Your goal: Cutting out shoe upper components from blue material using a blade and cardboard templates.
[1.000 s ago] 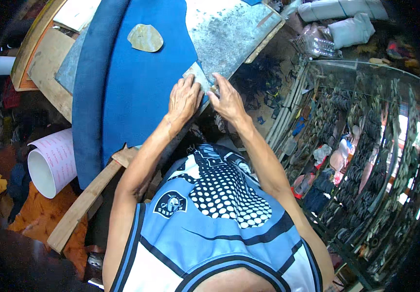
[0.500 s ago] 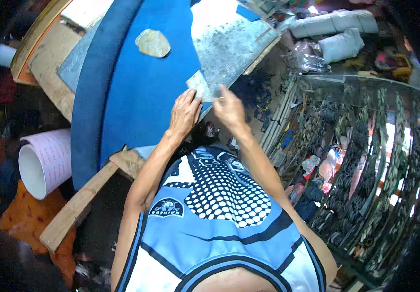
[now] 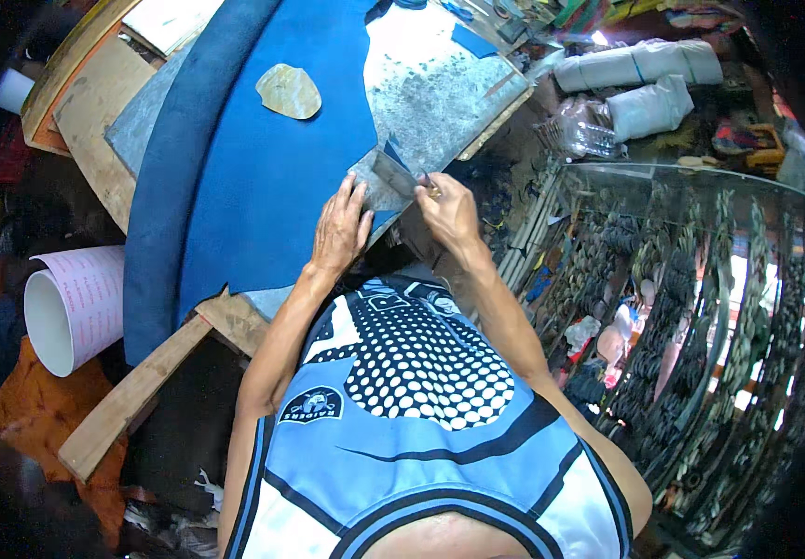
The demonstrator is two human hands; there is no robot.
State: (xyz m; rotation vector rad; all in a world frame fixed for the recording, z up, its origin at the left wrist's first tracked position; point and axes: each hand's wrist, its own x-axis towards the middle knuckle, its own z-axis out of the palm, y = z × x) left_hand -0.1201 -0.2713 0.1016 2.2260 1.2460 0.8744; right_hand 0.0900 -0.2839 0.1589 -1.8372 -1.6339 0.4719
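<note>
A large sheet of blue, suede-like material (image 3: 272, 177) covers much of the work surface. My left hand (image 3: 339, 228) lies on its near right edge with fingers stretched out flat. The fingertips touch a small pale pattern piece (image 3: 379, 194) there. My right hand (image 3: 451, 212) is closed round a broad flat-bladed knife (image 3: 393, 173), most of its handle hidden in the fingers. The blade points left, over the pale piece and the cut edge of the blue sheet. Farther off, a rounded tan pattern piece (image 3: 289, 91) rests on the blue sheet.
A worn grey-white board (image 3: 440, 93) lies beyond the knife. At the left stand a white paper roll (image 3: 76, 307) and a wooden bar (image 3: 137, 396). To the right is a glass-topped rack (image 3: 682, 186) with many hanging strands. Wrapped white rolls (image 3: 640, 65) lie behind.
My right hand has moved slightly right, and the knife blade now shows clearly. My left hand has shifted a little left and nearer. The pale piece is now partly covered by the blade.
</note>
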